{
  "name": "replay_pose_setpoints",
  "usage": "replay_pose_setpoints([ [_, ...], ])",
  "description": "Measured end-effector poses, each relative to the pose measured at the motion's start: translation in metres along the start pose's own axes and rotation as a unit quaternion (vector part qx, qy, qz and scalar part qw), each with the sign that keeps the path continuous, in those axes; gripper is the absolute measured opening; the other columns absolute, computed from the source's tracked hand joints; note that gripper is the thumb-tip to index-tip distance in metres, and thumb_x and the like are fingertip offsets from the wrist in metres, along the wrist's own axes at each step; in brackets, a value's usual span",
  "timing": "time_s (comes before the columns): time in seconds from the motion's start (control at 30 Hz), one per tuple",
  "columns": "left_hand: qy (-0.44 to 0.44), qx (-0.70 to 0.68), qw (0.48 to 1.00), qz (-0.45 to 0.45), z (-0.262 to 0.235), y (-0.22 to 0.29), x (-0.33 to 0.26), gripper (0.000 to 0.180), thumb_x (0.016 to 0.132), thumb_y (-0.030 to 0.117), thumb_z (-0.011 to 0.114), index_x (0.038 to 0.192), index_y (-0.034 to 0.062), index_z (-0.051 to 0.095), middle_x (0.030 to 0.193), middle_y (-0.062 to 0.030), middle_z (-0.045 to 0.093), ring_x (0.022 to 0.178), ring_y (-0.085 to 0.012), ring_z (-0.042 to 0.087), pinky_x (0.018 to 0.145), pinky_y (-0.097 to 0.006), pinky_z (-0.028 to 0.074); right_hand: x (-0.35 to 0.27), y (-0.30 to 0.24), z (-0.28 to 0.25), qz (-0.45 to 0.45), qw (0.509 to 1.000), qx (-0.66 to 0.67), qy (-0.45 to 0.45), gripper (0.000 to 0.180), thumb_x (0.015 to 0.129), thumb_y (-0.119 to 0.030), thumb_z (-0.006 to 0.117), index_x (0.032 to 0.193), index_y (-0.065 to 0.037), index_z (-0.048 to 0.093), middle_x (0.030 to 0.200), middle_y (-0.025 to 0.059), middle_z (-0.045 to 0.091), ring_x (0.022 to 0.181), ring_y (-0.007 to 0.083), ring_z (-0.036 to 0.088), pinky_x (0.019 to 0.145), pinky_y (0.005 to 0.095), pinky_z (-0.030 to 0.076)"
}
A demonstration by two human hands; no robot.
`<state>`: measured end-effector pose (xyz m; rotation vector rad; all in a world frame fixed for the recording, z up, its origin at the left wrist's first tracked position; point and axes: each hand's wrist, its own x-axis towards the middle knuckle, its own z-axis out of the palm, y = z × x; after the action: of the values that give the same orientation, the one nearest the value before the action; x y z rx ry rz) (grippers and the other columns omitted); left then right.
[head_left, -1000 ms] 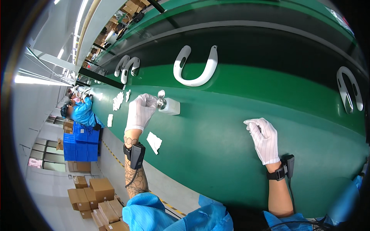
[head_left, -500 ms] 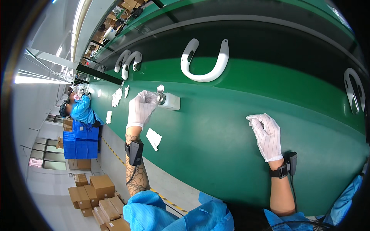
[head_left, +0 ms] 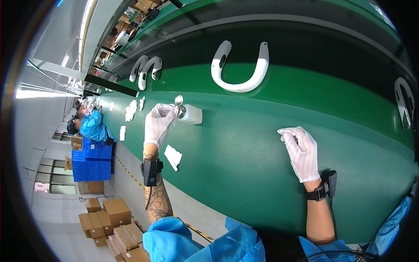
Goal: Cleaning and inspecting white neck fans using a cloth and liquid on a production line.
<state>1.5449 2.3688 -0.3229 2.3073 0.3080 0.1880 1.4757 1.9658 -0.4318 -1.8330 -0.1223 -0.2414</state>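
My left hand [head_left: 158,124], in a white striped glove, has thumb and fingers pinched together at the metal top of a white square-sided bottle [head_left: 193,114]. The bottle's round metal lid [head_left: 178,100] stands raised above the fingertips. A thin whitish bit shows below these fingertips, too small to name. My right hand [head_left: 300,153], gloved the same way, hovers over the green table with thumb and forefinger closed; anything between them is hidden. A crumpled white cloth [head_left: 173,157] lies on the table by my left wrist.
On the raised green ledge beyond lies a white U-shaped device [head_left: 240,85]. Similar devices [head_left: 150,72] sit at the far left, another [head_left: 404,105] at the right. More white cloths [head_left: 131,110] lie left. A person in blue [head_left: 94,124] sits along the table beside blue crates [head_left: 91,163].
The raised lid now appears narrower, and my left fingertips sit slightly lower beside it. My left wrist has turned a little. My right hand has barely moved; the view has shifted slightly.
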Motion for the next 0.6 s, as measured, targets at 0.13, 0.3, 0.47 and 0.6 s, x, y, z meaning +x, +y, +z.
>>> replay_pose_setpoints([
  [0.13, 0.002, -0.023, 1.000, 0.010, 0.001, -0.007, 0.000, 0.021, 0.097, 0.018, 0.081, 0.106, 0.0011, 0.073, 0.096, -0.0014, 0.075, 0.085, -0.0071, 0.066, 0.079, -0.024, 0.053, 0.002, -0.001, 0.000, -0.012, 1.000, -0.010, 0.001, 0.008, 0.099, -0.006, 0.068, 0.103, -0.005, 0.075, 0.092, 0.0087, 0.072, 0.079, 0.0264, 0.063, 0.074, 0.0359, 0.053],
  [0.3, 0.006, -0.037, 0.999, 0.009, 0.005, -0.006, -0.002, 0.021, 0.098, 0.017, 0.080, 0.108, 0.0010, 0.073, 0.098, -0.0024, 0.076, 0.088, -0.0074, 0.067, 0.080, -0.024, 0.053, 0.001, 0.001, -0.001, -0.003, 1.000, -0.021, -0.003, 0.008, 0.099, -0.006, 0.068, 0.103, -0.005, 0.075, 0.092, 0.0087, 0.072, 0.079, 0.0257, 0.064, 0.074, 0.0357, 0.053],
  [0.47, 0.006, -0.063, 0.998, 0.027, -0.001, -0.012, -0.001, 0.018, 0.100, 0.014, 0.077, 0.111, 0.0008, 0.072, 0.099, -0.0032, 0.076, 0.088, -0.0083, 0.068, 0.079, -0.024, 0.054, 0.000, 0.002, 0.000, -0.009, 1.000, 0.000, 0.003, 0.008, 0.100, -0.006, 0.068, 0.103, -0.005, 0.074, 0.091, 0.0087, 0.071, 0.078, 0.0257, 0.064, 0.073, 0.0360, 0.053],
  [0.6, -0.006, -0.055, 0.998, 0.003, 0.000, -0.013, -0.001, 0.021, 0.100, 0.014, 0.077, 0.115, -0.0002, 0.072, 0.104, -0.0036, 0.076, 0.093, -0.0093, 0.067, 0.087, -0.025, 0.053, -0.001, 0.003, -0.002, -0.013, 1.000, -0.013, 0.003, 0.008, 0.100, -0.006, 0.068, 0.103, -0.005, 0.074, 0.091, 0.0089, 0.071, 0.077, 0.0262, 0.064, 0.072, 0.0364, 0.053],
])
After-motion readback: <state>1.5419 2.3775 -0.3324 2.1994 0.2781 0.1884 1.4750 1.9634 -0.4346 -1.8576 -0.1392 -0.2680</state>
